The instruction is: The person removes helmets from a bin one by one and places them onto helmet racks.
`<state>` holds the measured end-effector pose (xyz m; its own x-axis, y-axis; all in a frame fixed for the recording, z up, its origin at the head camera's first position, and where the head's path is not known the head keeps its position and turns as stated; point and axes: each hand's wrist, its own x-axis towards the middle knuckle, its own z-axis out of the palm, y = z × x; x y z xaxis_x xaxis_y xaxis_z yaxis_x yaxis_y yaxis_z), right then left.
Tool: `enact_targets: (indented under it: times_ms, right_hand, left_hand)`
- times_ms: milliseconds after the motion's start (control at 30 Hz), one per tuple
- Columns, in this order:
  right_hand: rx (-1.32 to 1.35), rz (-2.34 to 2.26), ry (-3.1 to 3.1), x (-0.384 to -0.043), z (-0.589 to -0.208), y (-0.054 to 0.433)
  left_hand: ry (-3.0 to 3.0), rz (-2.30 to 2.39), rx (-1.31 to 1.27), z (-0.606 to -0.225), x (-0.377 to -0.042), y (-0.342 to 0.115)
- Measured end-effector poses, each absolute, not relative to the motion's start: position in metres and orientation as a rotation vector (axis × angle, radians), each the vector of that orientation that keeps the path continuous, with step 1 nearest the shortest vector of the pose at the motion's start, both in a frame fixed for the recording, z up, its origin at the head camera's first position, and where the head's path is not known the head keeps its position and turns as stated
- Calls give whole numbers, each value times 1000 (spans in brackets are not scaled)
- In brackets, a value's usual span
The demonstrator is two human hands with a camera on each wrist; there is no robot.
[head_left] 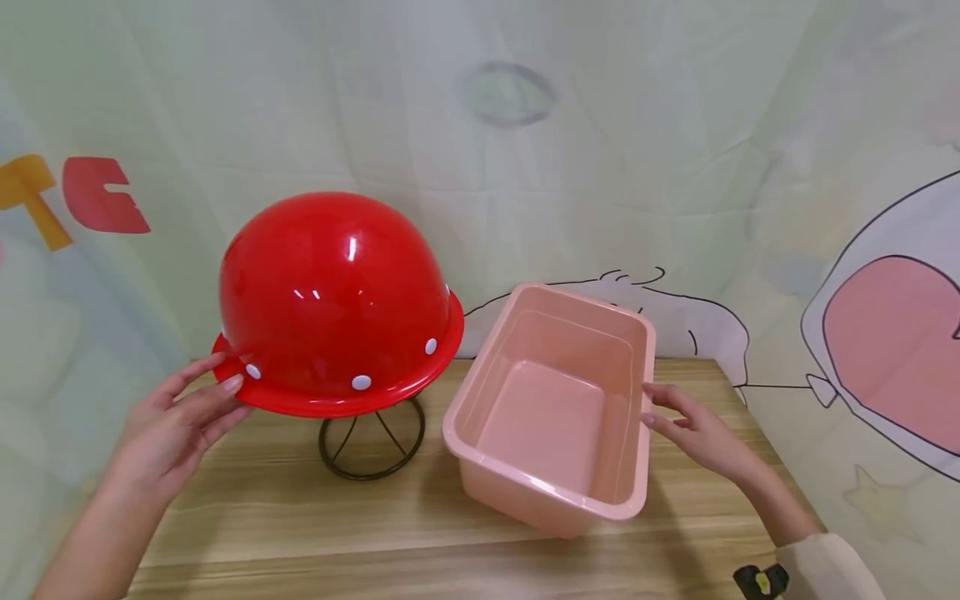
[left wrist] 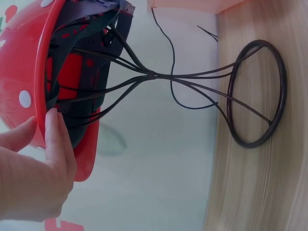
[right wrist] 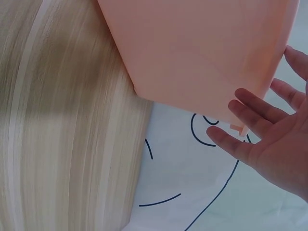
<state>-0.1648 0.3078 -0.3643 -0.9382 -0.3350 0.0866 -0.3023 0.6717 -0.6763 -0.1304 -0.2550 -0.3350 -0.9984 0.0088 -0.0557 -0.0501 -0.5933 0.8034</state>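
A glossy red hard hat [head_left: 337, 283] with white round rivets sits on a black wire stand [left wrist: 154, 75]. My left hand [head_left: 168, 425] grips its brim at the left, with the thumb outside and fingers under the edge. Dark straps [left wrist: 89, 36] show inside the shell in the left wrist view. To the right of the hat, a pink plastic bin [head_left: 543, 417] stands angled on the table, its inside bare. My right hand [head_left: 697, 429] touches the bin's right rim with fingertips; in the right wrist view its fingers are spread and fairly straight along the outer wall.
The wood-grain table [head_left: 300, 533] ends at a hanging cloth backdrop [head_left: 622, 192] printed with cartoon drawings and letters. The stand's round base rests on the table just left of the bin. A dark object [head_left: 761, 581] shows by the right sleeve.
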Motion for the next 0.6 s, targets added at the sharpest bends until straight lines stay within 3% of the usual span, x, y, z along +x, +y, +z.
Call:
enact_targets:
  times_ms: [367, 600]
  right_hand:
    - [-522, -1067, 2853, -164, -362, 311]
    - [-536, -1011, 2899, -163, -352, 318]
  left_hand:
    - [1528, 2695, -72, -328, -126, -262]
    - [1914, 2462, 8, -324, -122, -277]
